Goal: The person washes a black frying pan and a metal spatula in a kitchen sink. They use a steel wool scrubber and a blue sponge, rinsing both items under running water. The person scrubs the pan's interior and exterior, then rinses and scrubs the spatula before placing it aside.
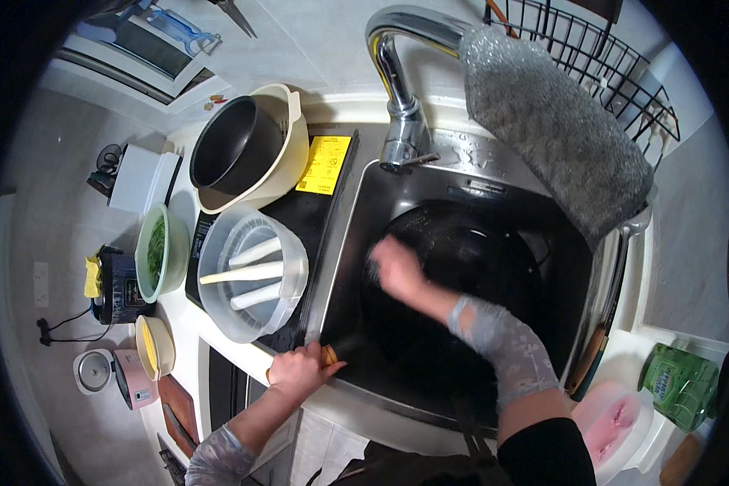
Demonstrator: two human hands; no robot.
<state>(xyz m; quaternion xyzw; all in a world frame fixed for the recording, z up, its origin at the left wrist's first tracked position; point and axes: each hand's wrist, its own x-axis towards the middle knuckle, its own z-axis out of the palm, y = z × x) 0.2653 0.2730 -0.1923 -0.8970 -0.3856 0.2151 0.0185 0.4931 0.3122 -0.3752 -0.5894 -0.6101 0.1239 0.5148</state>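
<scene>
My left hand (301, 369) is closed around a wooden handle (328, 355) at the near left corner of the sink; what the handle belongs to is hidden. My right hand (396, 267), blurred, is over a round black pan (462, 255) that lies in the dark sink (352, 243). Whether it holds anything does not show. Clear plastic sleeves cover both forearms. Left of the sink, a translucent plastic basin (215, 304) with a strainer holds several peeled white root pieces (255, 273). Over the sink's far side stands a chrome faucet (404, 127).
Bubble wrap (553, 127) hangs at the far right of the sink, beside a black wire rack (619, 79). A cream basin (294, 146) holds a black pot (225, 146). A green bowl of leafy greens (179, 255) is further left. At right are dish soap (680, 386) and a pink container (613, 425).
</scene>
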